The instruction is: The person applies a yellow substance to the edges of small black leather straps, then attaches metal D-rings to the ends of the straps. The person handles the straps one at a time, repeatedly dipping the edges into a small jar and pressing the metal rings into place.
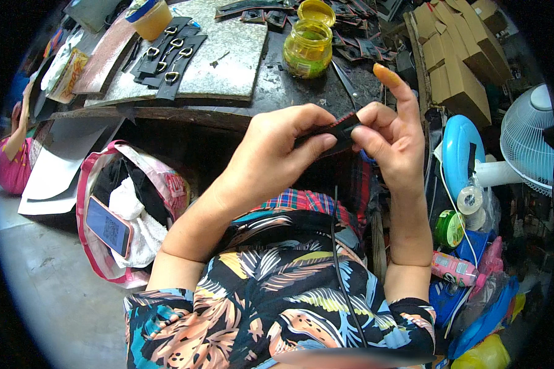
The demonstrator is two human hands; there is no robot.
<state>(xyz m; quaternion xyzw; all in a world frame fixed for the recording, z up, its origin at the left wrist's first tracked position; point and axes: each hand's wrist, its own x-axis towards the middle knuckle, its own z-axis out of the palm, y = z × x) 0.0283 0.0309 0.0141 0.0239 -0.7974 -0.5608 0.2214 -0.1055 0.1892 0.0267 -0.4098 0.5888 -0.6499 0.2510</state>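
A short black strap piece [341,130] with a reddish edge is held up in front of me, over the table's near edge. My left hand [283,138] grips one end between thumb and fingers. At the other end, my right hand [388,132] pinches it with thumb and a bent finger. The right index finger points upward, its tip coated in something orange-yellow. Just beyond my hands stands an open glass jar [308,52] of yellowish paste, its yellow lid [317,12] behind it. Pointed metal blades [345,80] lie right of the jar.
Several black straps with metal buckles [166,58] lie on a speckled board [228,67] at left. More dark pieces [357,46] are piled at the back. A pink-rimmed bag [89,178] holding a phone [109,226] is at lower left. A fan [529,138] and cardboard [455,80] stand right.
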